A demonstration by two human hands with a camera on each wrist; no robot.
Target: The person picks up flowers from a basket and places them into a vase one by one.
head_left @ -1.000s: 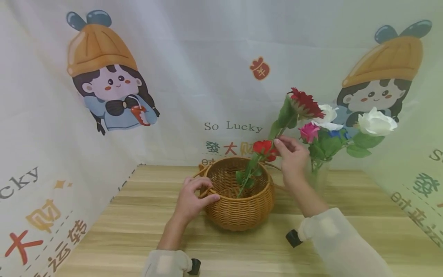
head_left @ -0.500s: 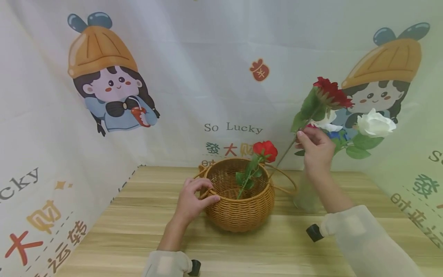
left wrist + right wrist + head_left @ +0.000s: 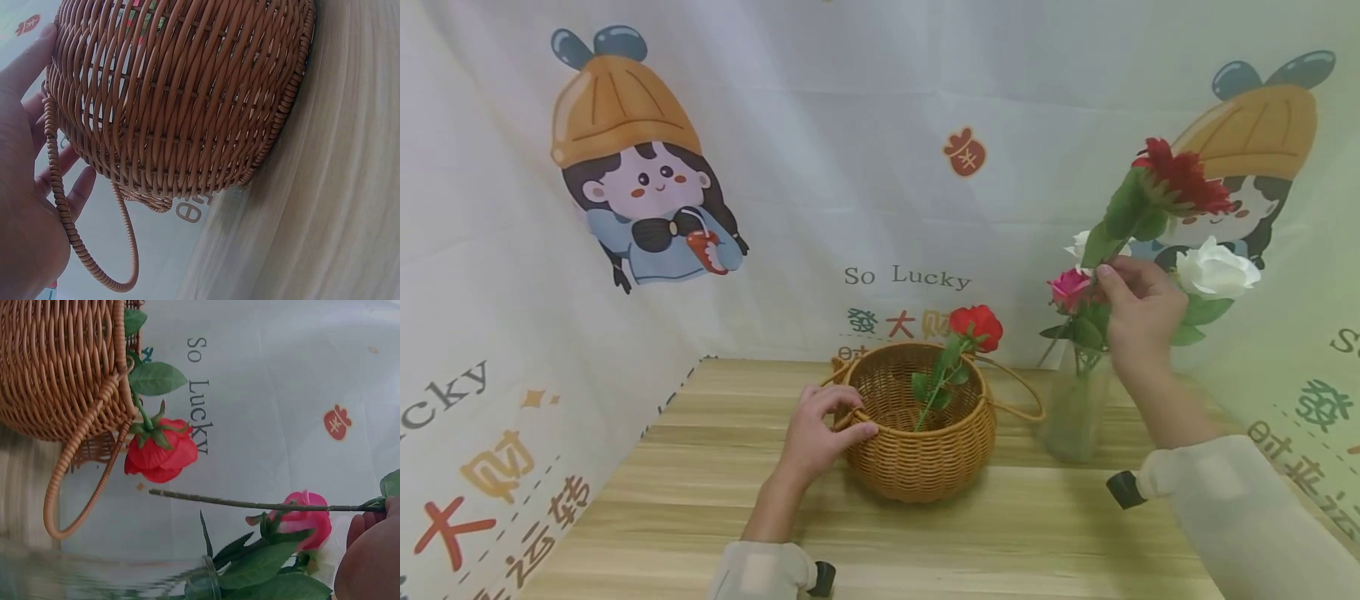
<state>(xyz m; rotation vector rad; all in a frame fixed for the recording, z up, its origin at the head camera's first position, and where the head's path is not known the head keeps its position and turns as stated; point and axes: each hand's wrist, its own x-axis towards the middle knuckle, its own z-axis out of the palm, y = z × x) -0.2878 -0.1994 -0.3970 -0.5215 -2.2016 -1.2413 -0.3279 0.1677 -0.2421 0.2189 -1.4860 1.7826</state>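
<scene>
My left hand (image 3: 820, 425) grips the left rim of a round wicker basket (image 3: 921, 467), thumb outside and fingers over the edge. A wicker loop handle (image 3: 87, 256) hangs beside that palm in the left wrist view. One red rose (image 3: 976, 327) leans in the basket, its bloom over the right rim. My right hand (image 3: 1146, 312) pinches the stem of a dark red flower (image 3: 1183, 179) high above a glass vase (image 3: 1075, 417). Its bare stem (image 3: 250, 504) angles down to the left, with the lower end outside the vase, near the pink rose (image 3: 306, 520).
The vase stands right of the basket and holds white roses (image 3: 1216, 268), the pink rose and green leaves. Another loop handle (image 3: 1022, 412) sticks out from the basket toward the vase. A printed cloth (image 3: 790, 167) hangs behind the wooden table (image 3: 715, 475).
My right hand has lifted the dark red flower out of the basket and carried it up and right, over the vase. The red rose stays in the basket. My left hand has stayed on the rim.
</scene>
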